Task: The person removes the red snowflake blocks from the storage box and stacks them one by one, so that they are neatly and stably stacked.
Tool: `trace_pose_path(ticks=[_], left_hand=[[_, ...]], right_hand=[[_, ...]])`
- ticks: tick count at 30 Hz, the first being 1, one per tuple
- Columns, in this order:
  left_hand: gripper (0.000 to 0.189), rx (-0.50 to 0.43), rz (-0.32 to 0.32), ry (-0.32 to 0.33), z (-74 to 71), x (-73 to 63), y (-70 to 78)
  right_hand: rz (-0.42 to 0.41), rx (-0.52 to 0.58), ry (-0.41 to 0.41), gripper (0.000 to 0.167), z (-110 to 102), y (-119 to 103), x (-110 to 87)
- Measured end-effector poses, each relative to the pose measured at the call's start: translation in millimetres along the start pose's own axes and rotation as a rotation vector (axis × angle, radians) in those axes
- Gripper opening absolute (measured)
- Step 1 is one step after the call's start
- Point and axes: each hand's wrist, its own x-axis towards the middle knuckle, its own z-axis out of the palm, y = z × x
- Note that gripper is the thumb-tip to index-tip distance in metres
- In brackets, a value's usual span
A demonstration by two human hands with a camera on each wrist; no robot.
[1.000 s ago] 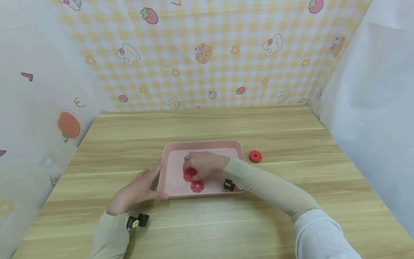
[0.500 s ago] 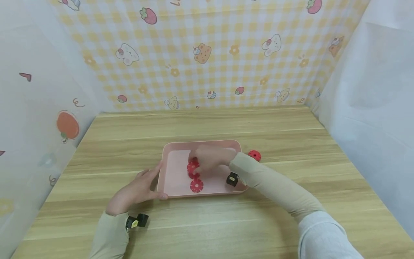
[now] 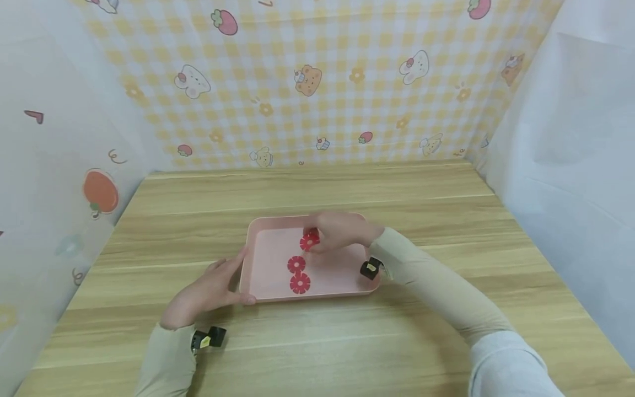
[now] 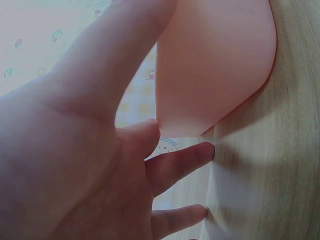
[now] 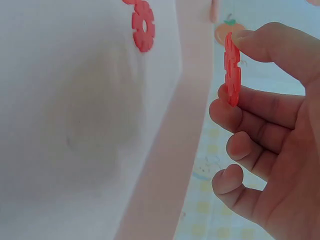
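Observation:
My right hand (image 3: 339,229) pinches a red notched disc (image 3: 308,241) between thumb and fingertips, above the rear middle of a shallow pink tray (image 3: 270,248). The right wrist view shows that disc (image 5: 232,70) edge-on, the remaining fingers curled below it. Two more red notched discs, a nearer one (image 3: 300,283) and one just behind it (image 3: 296,264), lie in the tray, touching or nearly so. At the tray's left front corner rests my left hand (image 3: 213,289), thumb and index finger spread against the rim. Its other fingers (image 4: 182,167) extend below the tray wall in the left wrist view.
The tray stands on a wood-grain table (image 3: 317,342). A yellow checked cloth (image 3: 278,55) hangs behind the table, with pale sheets on both sides. Each wrist carries a small black camera, such as the right one (image 3: 370,268).
My right hand has moved back and right with one disc, leaving two discs behind. The disc that lay on the table right of the tray is now hidden by my sleeve. My left hand keeps its place.

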Motion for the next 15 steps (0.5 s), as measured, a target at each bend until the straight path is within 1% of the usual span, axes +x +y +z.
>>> trace_pose_path(ticks=[3, 6, 11, 15], left_hand=[[0.116, -0.006, 0.0, 0.001, -0.7, -0.2, 0.2], [0.115, -0.012, 0.006, -0.001, -0.9, 0.0, 0.3], [0.115, -0.014, 0.011, -0.003, -0.5, 0.2, 0.3], [0.115, -0.022, -0.004, -0.012, -1.0, -0.6, 0.9]], right_hand=[[-0.004, 0.011, 0.036, 0.023, -3, 6, -6.9], [-0.008, 0.013, 0.066, 0.022, -5, 12, -14.7], [0.025, 0.041, 0.104, 0.028, -9, 22, -29.7], [0.055, 0.044, 0.126, 0.03, -12, 30, -40.8]])
